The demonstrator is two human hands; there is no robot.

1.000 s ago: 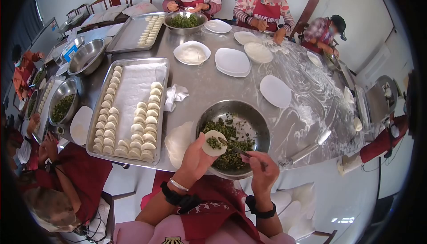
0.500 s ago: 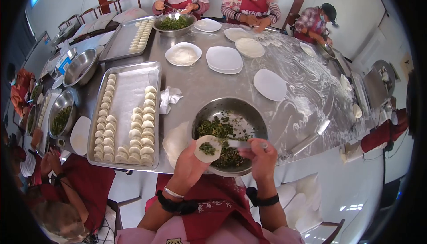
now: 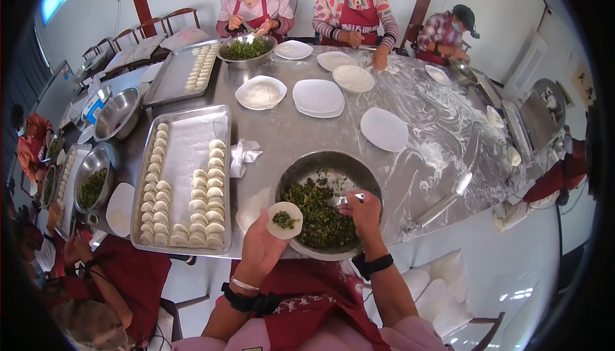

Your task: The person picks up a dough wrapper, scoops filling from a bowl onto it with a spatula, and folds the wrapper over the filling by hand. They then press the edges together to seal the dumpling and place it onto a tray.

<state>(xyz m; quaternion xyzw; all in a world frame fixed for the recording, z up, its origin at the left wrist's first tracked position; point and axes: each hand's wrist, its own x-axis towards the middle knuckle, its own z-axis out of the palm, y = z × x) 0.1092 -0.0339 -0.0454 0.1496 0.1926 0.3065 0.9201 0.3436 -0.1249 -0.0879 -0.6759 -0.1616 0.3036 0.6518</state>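
My left hand [image 3: 261, 247] holds a round dough wrapper [image 3: 284, 221] flat at its fingers, beside the rim of a steel bowl [image 3: 301, 166]. A small heap of green filling [image 3: 283, 220] lies on the wrapper. Over the bowl's right side, my right hand [image 3: 365, 215] is closed on the handle of a spoon [image 3: 338, 201], whose tip dips toward the green filling in the bowl. Left of the bowl, a metal tray [image 3: 192, 146] on white paper holds rows of folded dumplings [image 3: 214, 200]. More wrappers [image 3: 251, 210] lie partly hidden behind my left hand.
White plates [image 3: 384, 129] stand beyond the bowl. A crumpled tissue [image 3: 245, 154] lies beside the tray. A rolling pin [image 3: 439, 209] rests on floured steel at the right. Across the table, people work near another bowl [image 3: 246, 59]; a person's arm [image 3: 106, 280] is at lower left.
My right hand has moved from beside the wrapper to over the bowl, with the spoon lowered to the filling. My left hand and the wrapper have shifted slightly left. The view has tilted a little.
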